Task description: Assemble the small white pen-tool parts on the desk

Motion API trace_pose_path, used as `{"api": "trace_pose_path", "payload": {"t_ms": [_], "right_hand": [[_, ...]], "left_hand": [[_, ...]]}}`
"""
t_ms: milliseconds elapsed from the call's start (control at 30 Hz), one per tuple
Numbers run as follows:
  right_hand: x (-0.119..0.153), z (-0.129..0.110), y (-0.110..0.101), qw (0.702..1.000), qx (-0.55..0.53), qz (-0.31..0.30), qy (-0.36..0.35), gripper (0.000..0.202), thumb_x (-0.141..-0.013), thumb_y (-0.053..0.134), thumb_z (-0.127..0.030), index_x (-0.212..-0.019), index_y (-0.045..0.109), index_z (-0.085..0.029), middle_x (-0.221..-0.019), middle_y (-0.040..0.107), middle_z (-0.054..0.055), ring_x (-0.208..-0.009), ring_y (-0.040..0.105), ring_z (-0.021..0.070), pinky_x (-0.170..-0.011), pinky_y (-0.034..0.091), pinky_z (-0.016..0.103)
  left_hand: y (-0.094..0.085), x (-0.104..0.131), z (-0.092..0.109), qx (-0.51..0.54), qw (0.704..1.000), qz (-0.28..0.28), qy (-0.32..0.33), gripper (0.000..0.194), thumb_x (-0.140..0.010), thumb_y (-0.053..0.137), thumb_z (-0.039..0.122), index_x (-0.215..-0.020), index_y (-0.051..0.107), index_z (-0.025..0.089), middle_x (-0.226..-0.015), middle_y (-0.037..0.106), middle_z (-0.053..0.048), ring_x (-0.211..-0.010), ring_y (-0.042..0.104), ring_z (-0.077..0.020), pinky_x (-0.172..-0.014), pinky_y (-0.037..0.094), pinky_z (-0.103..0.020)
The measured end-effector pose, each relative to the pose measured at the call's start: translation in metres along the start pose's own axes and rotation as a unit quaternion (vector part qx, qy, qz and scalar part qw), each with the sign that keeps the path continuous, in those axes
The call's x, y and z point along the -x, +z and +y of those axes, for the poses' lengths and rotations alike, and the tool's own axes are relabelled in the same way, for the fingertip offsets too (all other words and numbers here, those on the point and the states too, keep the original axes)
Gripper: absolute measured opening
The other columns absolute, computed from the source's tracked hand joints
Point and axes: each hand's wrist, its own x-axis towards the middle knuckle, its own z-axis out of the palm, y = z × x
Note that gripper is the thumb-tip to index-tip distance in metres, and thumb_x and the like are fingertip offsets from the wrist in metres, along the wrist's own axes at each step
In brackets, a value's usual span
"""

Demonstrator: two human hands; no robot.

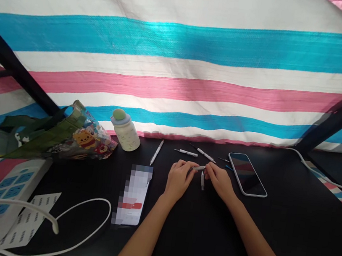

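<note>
Listener: What are the hands holding?

Describer: A slim pen part (199,168), over the black desk (202,244), beyond the middle of its width towards the far edge. The left hand (179,179) pinches one end and the right hand (218,178) the other. Both grips are narrow, fingertips close together.

Listener: Why hold it that way?

Describer: Probably because a grip at each end steadies something so thin and lets the fingers make small movements.

Listener: What lies around them?

Describer: A short pen piece (202,181) is just below, between the hands. Towards the far edge are a left-hand pen (156,152), a middle pen (186,152) and a right-hand pen (206,154), perhaps spread out so each can be picked up separately. A white-edged phone (247,175) lies to the right. A lit phone (136,195), partly pixelated, lies left of the left forearm, likely placed for easy viewing. An upright bottle (128,137) is near the far edge, on the left.

Listener: And the arms' pose?

Describer: Both reach in from the near edge, slanting inwards until the hands nearly meet. The backs of the hands face up, fingers curled towards each other.
</note>
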Motion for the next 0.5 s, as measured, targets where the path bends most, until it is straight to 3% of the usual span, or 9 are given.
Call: {"api": "trace_pose_path", "payload": {"t_ms": [133,333,500], "right_hand": [[-0.0023,0.0030,-0.0018,0.999,-0.024,-0.019,-0.023,0.034,-0.089,0.031,-0.040,-0.071,0.052,-0.021,-0.061,0.062,0.001,-0.061,0.059,0.0156,-0.059,0.041,0.024],[-0.0017,0.0025,-0.0022,0.997,-0.024,-0.049,-0.055,0.023,-0.087,0.038,-0.039,-0.086,0.054,-0.022,-0.058,0.058,-0.002,-0.056,0.055,0.0143,-0.058,0.040,0.024],[-0.0004,0.0017,-0.0028,0.998,-0.025,-0.028,-0.043,0.026,-0.086,0.041,-0.041,-0.099,0.052,-0.022,-0.065,0.061,-0.001,-0.056,0.056,0.0142,-0.056,0.040,0.024]], "left_hand": [[-0.0010,-0.0005,-0.0002,-0.001,1.000,0.002,-0.003,0.021,-0.090,0.043,0.026,-0.107,0.056,0.027,-0.089,0.068,0.003,-0.094,0.052,-0.0151,-0.087,0.035,-0.030],[-0.0011,-0.0019,-0.0033,-0.006,0.999,0.012,-0.032,0.022,-0.092,0.038,0.029,-0.094,0.059,0.026,-0.080,0.067,0.005,-0.084,0.052,-0.0146,-0.081,0.036,-0.028],[-0.0017,-0.0021,-0.0010,0.002,0.999,0.004,-0.034,0.022,-0.092,0.038,0.027,-0.100,0.058,0.025,-0.083,0.067,0.004,-0.085,0.052,-0.0150,-0.080,0.037,-0.028]]}}
